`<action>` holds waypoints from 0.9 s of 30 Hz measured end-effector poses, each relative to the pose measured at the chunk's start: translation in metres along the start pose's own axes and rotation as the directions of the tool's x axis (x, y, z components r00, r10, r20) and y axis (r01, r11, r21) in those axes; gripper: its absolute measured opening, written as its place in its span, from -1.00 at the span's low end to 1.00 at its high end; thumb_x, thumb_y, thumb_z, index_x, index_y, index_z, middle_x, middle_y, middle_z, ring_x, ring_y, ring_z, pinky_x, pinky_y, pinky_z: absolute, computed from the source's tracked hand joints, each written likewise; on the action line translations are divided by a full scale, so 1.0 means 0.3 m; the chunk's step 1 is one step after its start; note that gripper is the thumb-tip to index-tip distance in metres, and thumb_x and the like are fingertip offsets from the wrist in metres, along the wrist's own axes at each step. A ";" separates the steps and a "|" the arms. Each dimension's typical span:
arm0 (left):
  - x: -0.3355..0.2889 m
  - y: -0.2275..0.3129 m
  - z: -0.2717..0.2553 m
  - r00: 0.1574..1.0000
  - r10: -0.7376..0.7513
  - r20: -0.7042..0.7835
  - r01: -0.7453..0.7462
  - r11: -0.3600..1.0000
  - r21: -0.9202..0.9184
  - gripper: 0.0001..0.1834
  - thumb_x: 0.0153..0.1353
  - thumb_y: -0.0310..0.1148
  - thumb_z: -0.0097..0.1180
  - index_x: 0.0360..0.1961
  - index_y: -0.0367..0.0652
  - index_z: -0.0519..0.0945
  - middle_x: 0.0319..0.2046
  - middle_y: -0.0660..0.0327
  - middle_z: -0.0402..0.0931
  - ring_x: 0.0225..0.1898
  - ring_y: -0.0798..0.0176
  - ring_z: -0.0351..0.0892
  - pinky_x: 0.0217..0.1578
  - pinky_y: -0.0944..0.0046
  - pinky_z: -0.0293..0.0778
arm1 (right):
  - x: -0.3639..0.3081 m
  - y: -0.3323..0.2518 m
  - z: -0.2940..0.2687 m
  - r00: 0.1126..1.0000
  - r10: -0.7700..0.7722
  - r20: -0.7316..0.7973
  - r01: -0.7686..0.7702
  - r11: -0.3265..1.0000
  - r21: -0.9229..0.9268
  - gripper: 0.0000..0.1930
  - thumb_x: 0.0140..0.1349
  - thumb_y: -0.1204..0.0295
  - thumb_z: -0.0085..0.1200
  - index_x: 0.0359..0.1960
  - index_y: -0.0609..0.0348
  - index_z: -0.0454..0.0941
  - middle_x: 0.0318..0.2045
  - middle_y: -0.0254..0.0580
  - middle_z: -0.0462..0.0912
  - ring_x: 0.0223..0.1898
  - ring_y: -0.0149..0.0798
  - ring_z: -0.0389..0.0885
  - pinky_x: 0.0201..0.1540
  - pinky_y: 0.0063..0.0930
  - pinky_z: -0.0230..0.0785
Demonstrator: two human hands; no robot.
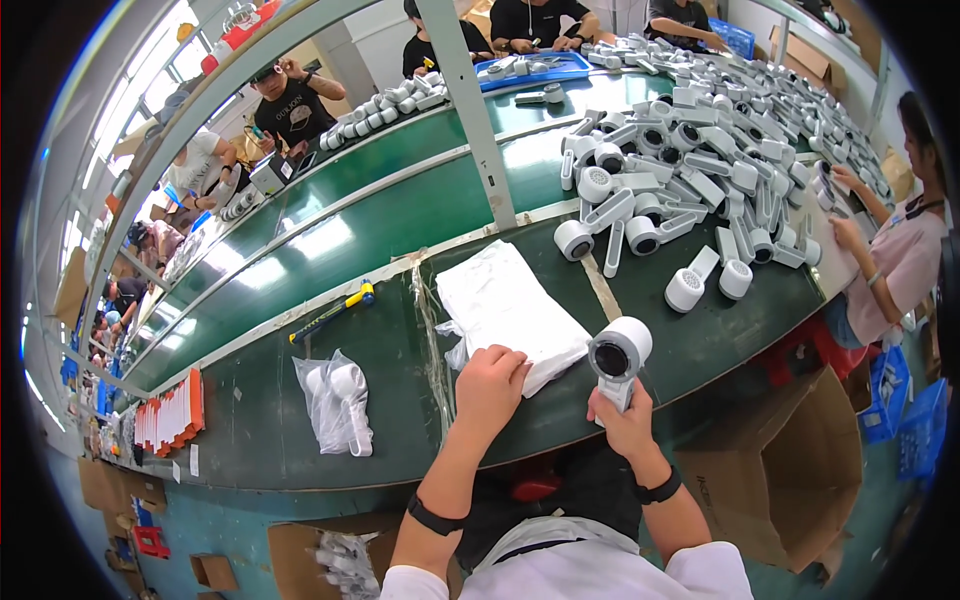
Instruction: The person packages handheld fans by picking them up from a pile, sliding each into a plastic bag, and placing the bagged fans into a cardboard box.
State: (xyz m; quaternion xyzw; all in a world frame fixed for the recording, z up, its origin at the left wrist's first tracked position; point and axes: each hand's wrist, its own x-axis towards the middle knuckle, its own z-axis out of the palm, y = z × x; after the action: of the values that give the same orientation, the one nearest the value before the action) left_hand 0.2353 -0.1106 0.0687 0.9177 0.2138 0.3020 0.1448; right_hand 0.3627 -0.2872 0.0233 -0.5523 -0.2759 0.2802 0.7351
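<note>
Wht wall (376, 32), bright windows (160, 92) upper L, long grn worktop (385, 180), blu-grn flr (235, 515).

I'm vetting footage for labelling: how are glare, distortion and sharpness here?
Head view: white glare patches on the green belt; the white stack very bright; the front edge of the dark table bowed by the fisheye; the right hand and the handheld device fairly sharp; far-left detail too small to tell.

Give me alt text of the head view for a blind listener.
A person's right hand holds a white handheld gadget; the left hand is at a stack of white plastic. A heap of similar gadgets lies on the green table.
</note>
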 end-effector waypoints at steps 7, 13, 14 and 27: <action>0.023 0.030 -0.012 0.960 -0.279 -0.003 0.259 0.895 -0.364 -0.90 0.15 -0.42 0.28 -0.35 -0.24 0.67 -0.45 0.16 0.60 -0.54 0.32 0.50 -0.51 0.34 0.39 | -0.061 -0.096 0.001 0.964 0.164 0.207 -0.201 0.965 0.171 -0.66 0.22 0.55 0.14 0.01 0.24 0.38 -0.43 -0.28 0.58 -0.49 -0.47 0.55 -0.40 -0.53 0.43; -0.007 0.043 -0.027 0.957 -0.291 -0.014 0.260 0.875 -0.409 -0.88 0.16 -0.47 0.25 -0.27 -0.25 0.67 -0.43 0.20 0.62 -0.53 0.41 0.49 -0.51 0.39 0.38 | -0.059 -0.145 -0.029 0.901 0.211 0.379 -0.112 0.958 -0.265 -0.54 0.16 0.57 0.18 0.11 0.20 0.36 -0.37 -0.25 0.61 -0.46 -0.44 0.58 -0.38 -0.53 0.44; -0.012 0.053 -0.026 0.955 -0.295 0.022 0.271 0.844 -0.462 -0.87 0.17 -0.49 0.25 -0.24 -0.26 0.66 -0.43 0.22 0.63 -0.51 0.43 0.51 -0.50 0.41 0.39 | -0.058 -0.162 -0.012 0.905 0.222 0.364 -0.138 0.960 -0.243 -0.54 0.12 0.53 0.26 0.08 0.21 0.42 -0.38 -0.31 0.61 -0.44 -0.49 0.57 -0.37 -0.56 0.43; -0.105 0.128 0.015 0.865 -0.472 0.170 0.397 0.436 -0.808 -0.86 0.28 -0.47 0.19 -0.20 -0.33 0.61 -0.41 0.24 0.62 -0.40 0.47 0.56 -0.35 0.47 0.47 | 0.035 -0.137 0.171 0.996 -0.089 0.024 0.091 0.892 -0.443 -0.62 0.07 0.38 0.35 -0.13 0.27 0.50 -0.43 -0.36 0.59 -0.44 -0.53 0.49 -0.38 -0.53 0.42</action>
State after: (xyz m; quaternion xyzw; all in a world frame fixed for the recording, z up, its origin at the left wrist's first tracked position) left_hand 0.2268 -0.1596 0.0650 0.6421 0.2819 0.3550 0.6182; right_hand 0.3378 -0.2556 0.0762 -0.6914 -0.3588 0.1766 0.6017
